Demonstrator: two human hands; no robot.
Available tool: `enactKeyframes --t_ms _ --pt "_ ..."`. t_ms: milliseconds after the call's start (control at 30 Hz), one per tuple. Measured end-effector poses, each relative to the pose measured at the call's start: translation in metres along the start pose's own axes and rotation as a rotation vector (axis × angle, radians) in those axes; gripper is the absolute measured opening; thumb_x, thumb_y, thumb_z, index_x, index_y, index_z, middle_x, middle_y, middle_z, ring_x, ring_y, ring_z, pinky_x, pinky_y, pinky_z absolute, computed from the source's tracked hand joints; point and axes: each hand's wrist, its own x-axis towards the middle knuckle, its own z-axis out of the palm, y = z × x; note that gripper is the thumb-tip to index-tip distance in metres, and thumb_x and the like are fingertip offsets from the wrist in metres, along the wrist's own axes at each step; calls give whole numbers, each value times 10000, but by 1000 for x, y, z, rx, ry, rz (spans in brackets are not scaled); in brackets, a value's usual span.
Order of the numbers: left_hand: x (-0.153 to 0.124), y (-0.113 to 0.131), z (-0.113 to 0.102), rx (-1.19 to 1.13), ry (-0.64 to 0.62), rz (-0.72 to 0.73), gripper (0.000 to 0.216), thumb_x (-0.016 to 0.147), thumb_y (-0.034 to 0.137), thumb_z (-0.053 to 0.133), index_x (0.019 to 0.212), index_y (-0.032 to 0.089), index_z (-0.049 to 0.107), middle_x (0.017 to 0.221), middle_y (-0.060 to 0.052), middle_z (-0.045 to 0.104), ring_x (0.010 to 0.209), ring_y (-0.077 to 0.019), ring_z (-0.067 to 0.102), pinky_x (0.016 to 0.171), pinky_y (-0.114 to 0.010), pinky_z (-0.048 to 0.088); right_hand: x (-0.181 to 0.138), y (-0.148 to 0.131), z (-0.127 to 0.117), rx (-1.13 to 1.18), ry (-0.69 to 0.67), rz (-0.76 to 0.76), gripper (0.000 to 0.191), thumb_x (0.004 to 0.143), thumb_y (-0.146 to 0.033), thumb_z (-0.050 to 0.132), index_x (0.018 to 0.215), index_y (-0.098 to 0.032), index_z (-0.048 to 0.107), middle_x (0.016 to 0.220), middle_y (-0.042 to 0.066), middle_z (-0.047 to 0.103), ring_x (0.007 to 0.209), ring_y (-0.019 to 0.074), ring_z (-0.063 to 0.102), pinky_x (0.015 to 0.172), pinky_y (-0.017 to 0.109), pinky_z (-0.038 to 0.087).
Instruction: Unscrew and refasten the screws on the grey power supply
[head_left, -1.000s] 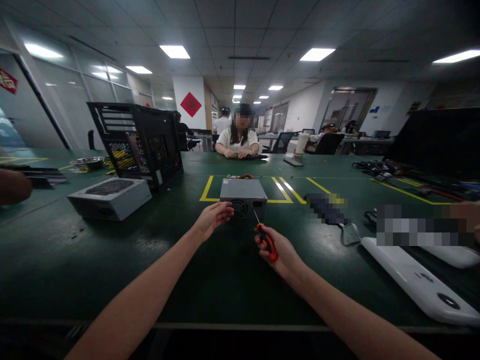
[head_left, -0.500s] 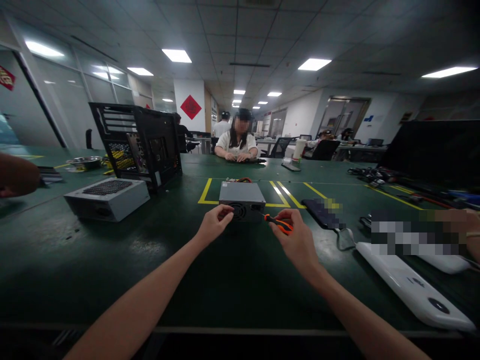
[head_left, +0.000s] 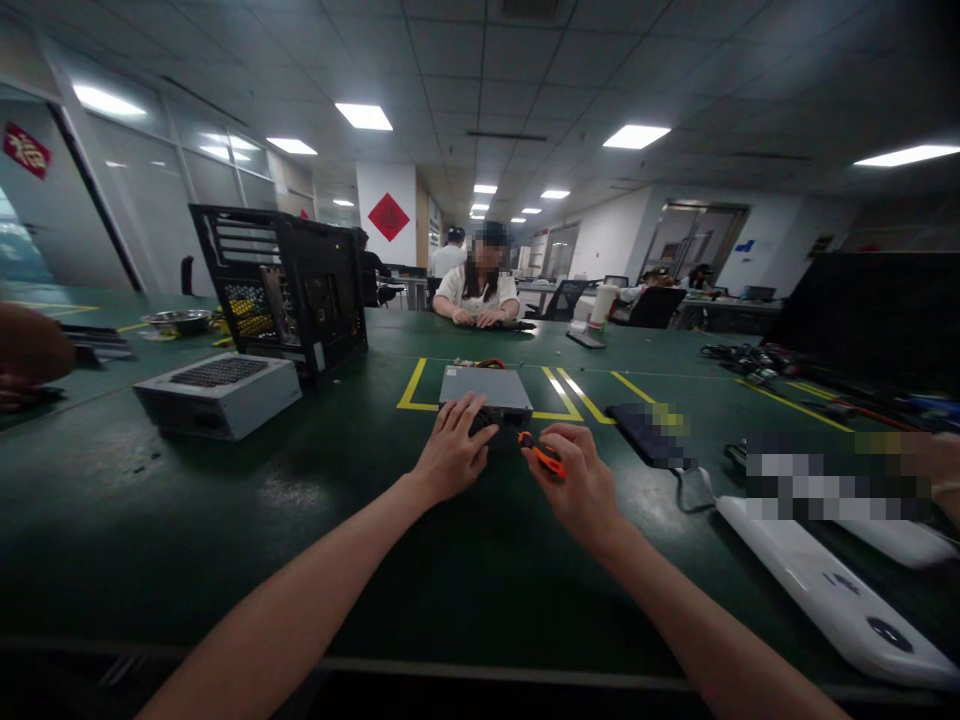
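A grey power supply box (head_left: 485,387) lies on the green table (head_left: 225,500) inside a yellow taped rectangle, straight ahead of me. My left hand (head_left: 452,452) rests against its near face with the fingers spread over the fan grille. My right hand (head_left: 576,482) is closed round an orange-and-black screwdriver (head_left: 541,455). The screwdriver points left towards the box's near face, and its tip is hidden between my hands.
A second grey power supply (head_left: 217,393) and an open black computer case (head_left: 283,285) stand at the left. White panels (head_left: 825,590) lie at the right near a cable (head_left: 686,490). A person (head_left: 480,288) sits across the table. Another person's arm (head_left: 30,350) shows at the far left.
My right hand turned the screwdriver from pointing up to lying sideways and brought it to the box's near face. My left hand moved from a pinch onto the box front.
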Motion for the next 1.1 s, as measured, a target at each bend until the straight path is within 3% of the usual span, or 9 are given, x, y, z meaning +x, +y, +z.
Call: enactKeyframes --t_ms 100,267,467,533,667,800,900,1100 --pt "-1 -2 5 164 -35 30 380 793 179 513 1167 231 546 1439 -98 269 1339 -291 186 1071 -523 166 5 -2 2 19 48 -31 177 831 -160 508 986 -240 479 970 56 530 852 158 560 679 271 496" --pt "-1 0 8 247 -37 36 358 802 216 519 1157 251 554 1416 -101 299 1318 -289 232 1062 -521 190 10 -4 10 135 49 -17 196 830 -135 485 999 -230 461 958 63 558 886 171 567 767 324 507" --pt "0 6 5 251 -32 23 306 817 238 505 1112 237 586 1380 -114 335 1299 -291 258 1058 -501 210 1 -12 11 152 -170 -365 218 815 -59 405 974 -197 462 965 77 563 989 186 543 845 351 505" --pt "1 7 5 258 -36 16 292 828 247 490 1101 236 593 1368 -117 349 1289 -288 273 1057 -506 208 -1 -16 10 149 -201 -401 194 804 -61 401 931 -192 467 952 79 553 994 194 535 856 370 501" --pt "2 6 3 265 -39 1 295 828 264 491 1104 242 591 1349 -118 359 1272 -290 288 1055 -527 194 -1 -14 8 62 -90 -239 82 824 -190 514 894 -215 479 986 89 505 918 201 532 716 349 523" --pt "5 6 3 255 -38 8 297 815 281 511 1095 243 604 1314 -113 365 1245 -296 299 1051 -530 198 -1 -5 8 166 18 -83 280 835 -138 489 1085 -211 387 1002 93 495 915 179 532 727 337 520" --pt "9 9 4 262 -39 7 284 805 291 524 1067 247 623 1272 -111 382 1208 -307 311 1035 -547 207 0 0 8 192 81 -15 311 825 -120 477 1095 -222 361 1058 99 476 994 198 507 763 371 513" --pt "13 13 10 292 -18 -37 233 802 325 522 981 254 653 1230 -109 395 1158 -317 335 1007 -580 213 0 1 8 141 23 -51 266 832 -124 481 1059 -231 394 968 71 501 890 186 526 725 358 514"
